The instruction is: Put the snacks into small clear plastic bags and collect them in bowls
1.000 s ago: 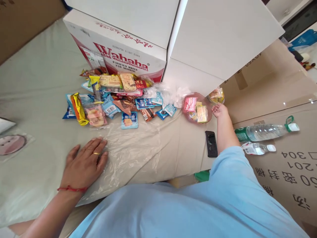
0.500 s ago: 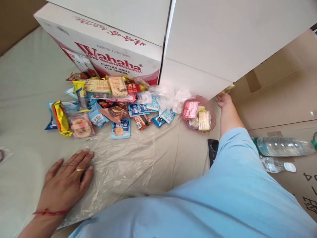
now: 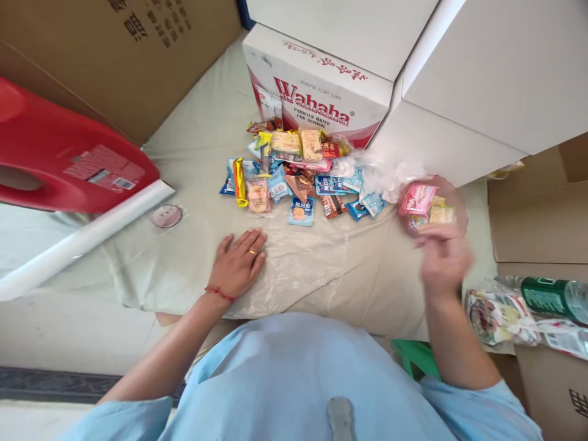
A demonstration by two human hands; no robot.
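My left hand (image 3: 237,263) lies flat on the covered table with its fingers stretched out, on the edge of a clear plastic sheet (image 3: 294,269), holding nothing. My right hand (image 3: 445,260) hovers at the near rim of a pink glass bowl (image 3: 460,205). It is smeared by motion, so its fingers and anything in them cannot be made out. In the bowl lie a pink packet (image 3: 420,199) and wrapped crackers (image 3: 442,214). Left of it sits crumpled clear plastic (image 3: 390,174). A pile of snack packets, with a blue pouch (image 3: 301,211) in front, lies beyond my left hand.
A Wahaha water carton (image 3: 316,110) and white boxes (image 3: 463,116) stand behind the snacks. To the left are a red jug (image 3: 68,147), a plastic roll (image 3: 92,239) and a round pink packet (image 3: 166,216). A green-labelled bottle (image 3: 551,297) lies at the right.
My right hand has come back from the far right, beside the white box, to the near side of the bowl. The view has swung left. My left hand stays flat on the table.
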